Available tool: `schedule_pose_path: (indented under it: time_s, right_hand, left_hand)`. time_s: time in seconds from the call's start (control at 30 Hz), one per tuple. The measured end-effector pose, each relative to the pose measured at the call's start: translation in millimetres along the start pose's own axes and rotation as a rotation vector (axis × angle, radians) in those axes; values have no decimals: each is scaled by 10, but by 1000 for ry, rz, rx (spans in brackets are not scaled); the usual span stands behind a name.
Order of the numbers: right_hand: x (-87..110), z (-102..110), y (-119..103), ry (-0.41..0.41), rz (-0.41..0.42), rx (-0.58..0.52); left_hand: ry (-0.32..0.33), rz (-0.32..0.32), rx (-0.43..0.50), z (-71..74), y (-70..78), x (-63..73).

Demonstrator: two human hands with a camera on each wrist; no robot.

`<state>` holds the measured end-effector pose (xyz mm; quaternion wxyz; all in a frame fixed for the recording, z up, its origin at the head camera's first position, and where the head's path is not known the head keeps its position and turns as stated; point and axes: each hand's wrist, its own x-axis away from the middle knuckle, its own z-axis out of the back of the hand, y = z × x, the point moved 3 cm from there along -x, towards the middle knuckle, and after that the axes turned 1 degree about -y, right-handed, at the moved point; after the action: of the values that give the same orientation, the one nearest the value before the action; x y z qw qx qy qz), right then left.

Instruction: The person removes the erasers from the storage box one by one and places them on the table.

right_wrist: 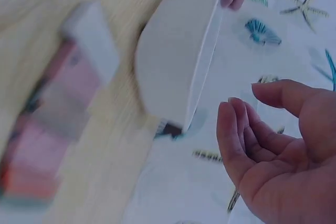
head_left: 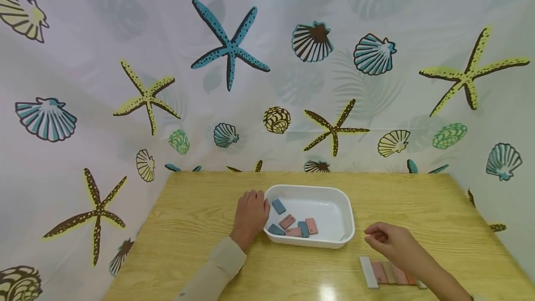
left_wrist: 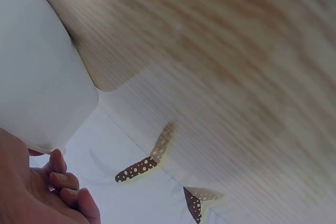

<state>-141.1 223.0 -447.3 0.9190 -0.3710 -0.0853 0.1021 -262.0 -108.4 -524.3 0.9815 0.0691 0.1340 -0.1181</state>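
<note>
A white rectangular tub point(head_left: 311, 241) sits on the wooden table, holding several small flat blue and pink blocks point(head_left: 287, 221) that look like erasers, mostly on its left side. At the tub's left end, my left hand point(head_left: 251, 215) grips the rim, as the left wrist view also shows with the curled fingers point(left_wrist: 59, 179) at the edge. My right hand point(head_left: 390, 240) hovers right of the tub, thumb and bent fingers apart, with nothing between them. Below it lies a row of blocks point(head_left: 388, 273), a white one at its left end and pink, brown and orange ones beside it. My forearm hides part of the row.
Light wooden table point(head_left: 188, 245) surrounds the tub. Behind it and at both sides hangs a white curtain point(head_left: 259, 68) printed with starfish and shells, meeting the table's back edge.
</note>
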Motion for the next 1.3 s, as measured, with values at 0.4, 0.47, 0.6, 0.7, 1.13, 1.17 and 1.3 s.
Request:
schedule_pose_path:
  time_s: [0.4, 0.47, 0.6, 0.7, 1.13, 1.17, 1.3]
  right_hand:
    - [-941, -702, -308, -82, -17, 147]
    - [-1019, -764, -280, -89, -47, 154]
    - [-1087, -867, -251, -102, -106, 128]
    - [-1092, -944, -231, -100, -123, 114]
    - [-1118, -1017, -272, -65, -116, 106]
    - [-1121, -1023, -270, -63, -119, 115]
    - [-1141, -1043, -270, -43, -106, 130]
  left_hand:
    - [-7, -5, -6, 28, -8, -3]
    - [-17, -2, -4, 22, -5, -10]
    - [-16, 5, 0, 16, -4, -17]
    - [-16, 4, 4, 12, -2, -7]
    - [-3, 3, 13, 14, 3, -11]
    - [-6, 4, 18, 12, 5, -9]
    - [-3, 4, 24, 17, 7, -9]
